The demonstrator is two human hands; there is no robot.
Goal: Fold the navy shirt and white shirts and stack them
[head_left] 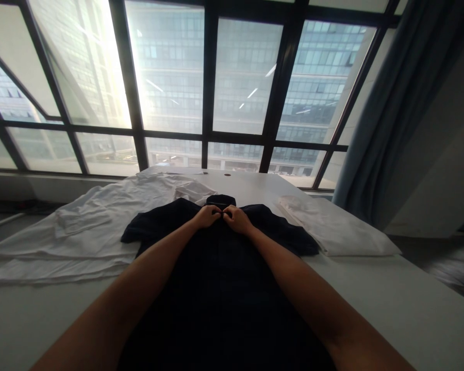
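Evidently soft and light, the dark garment [224,288] lies spread on the white tabletop [402,299], its collar [221,200] toward the windows [170,72] and its short sleeves fanned out to either side. The left hand [208,216] and right hand [237,220] meet just below the collar; each grip is nearly closed, thumb against forefinger, apparently pinching the cloth there, though the exact bit held is too small to tell. Cloth like this should bend and crease easily, with little risk of breaking; the collar is probably its stiffest part, so the layered edges beside it offer the surest hold. Loose white cloth [100,211] lies at the left, a folded white piece [348,234] at the right.
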